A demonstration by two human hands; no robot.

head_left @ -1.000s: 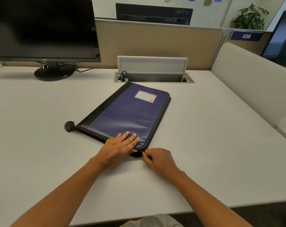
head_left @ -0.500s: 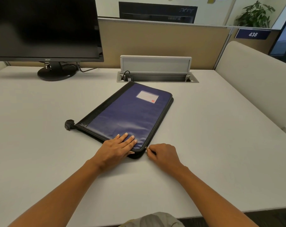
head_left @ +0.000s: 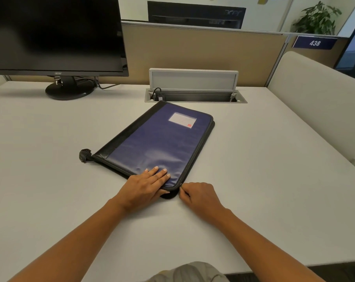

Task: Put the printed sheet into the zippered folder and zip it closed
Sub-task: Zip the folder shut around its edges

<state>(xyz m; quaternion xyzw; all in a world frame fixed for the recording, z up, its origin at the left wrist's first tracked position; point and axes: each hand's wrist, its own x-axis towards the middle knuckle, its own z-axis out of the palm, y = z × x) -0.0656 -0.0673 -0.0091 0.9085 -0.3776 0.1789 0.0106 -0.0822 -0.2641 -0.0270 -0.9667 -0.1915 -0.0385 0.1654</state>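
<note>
A blue zippered folder with black trim and a white label lies flat and slanted on the white desk. My left hand presses flat, fingers straight, on the folder's near corner. My right hand pinches the zipper pull at the near right corner of the folder. The zipper along the right edge looks unzipped beyond the pull. No printed sheet is visible; the folder's inside is hidden. A black strap end sticks out at the folder's left corner.
A black monitor on a round stand stands at the back left. A cable box with a raised lid sits behind the folder. A beige partition closes the back, and a padded panel lines the right side.
My right hand has moved with the zipper pull from the folder's near edge round to its near right corner. My left hand stays pressed on the near corner.
</note>
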